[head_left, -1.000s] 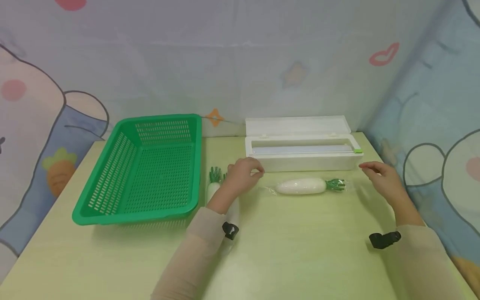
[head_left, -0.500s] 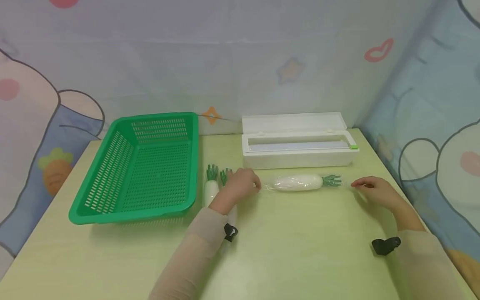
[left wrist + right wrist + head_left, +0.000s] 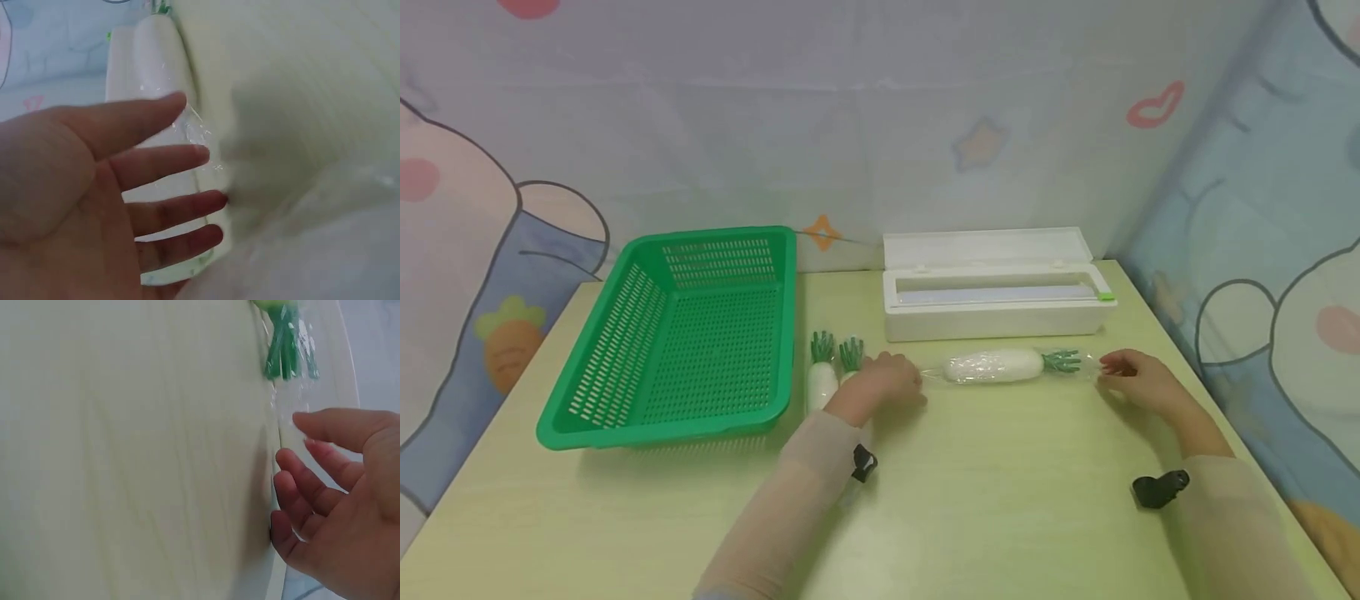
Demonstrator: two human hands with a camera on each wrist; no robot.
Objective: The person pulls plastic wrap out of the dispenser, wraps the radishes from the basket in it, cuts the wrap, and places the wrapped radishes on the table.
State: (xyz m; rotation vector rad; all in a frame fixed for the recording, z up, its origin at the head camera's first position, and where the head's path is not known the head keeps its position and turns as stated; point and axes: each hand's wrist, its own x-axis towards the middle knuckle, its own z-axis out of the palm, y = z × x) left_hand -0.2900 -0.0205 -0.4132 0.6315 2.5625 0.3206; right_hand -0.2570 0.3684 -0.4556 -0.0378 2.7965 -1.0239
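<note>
A white radish (image 3: 992, 367) with green leaf stubs, wrapped in clear plastic film, lies crosswise in front of a white cling film box (image 3: 1000, 321). At its left film end is my left hand (image 3: 887, 385), its fingers spread and straight in the left wrist view, with nothing between them. My right hand (image 3: 1138, 383) is by the film end past the leaves, fingers loosely bent. In the right wrist view a gap shows between its thumb (image 3: 331, 425) and fingers. Two more wrapped radishes (image 3: 822, 385) lie lengthwise, partly hidden under the left hand and forearm.
A green slotted plastic basket (image 3: 782, 333) stands at the left of the table (image 3: 1000, 500). The cling film box has its lid (image 3: 988, 247) raised and a green slider (image 3: 1105, 296) on its right end. Cartoon-printed fabric walls (image 3: 700, 125) rise behind and at the sides.
Both hands have come down from near the box's front to the film ends of the crosswise radish. The left fingers have since spread out. The view has shifted slightly.
</note>
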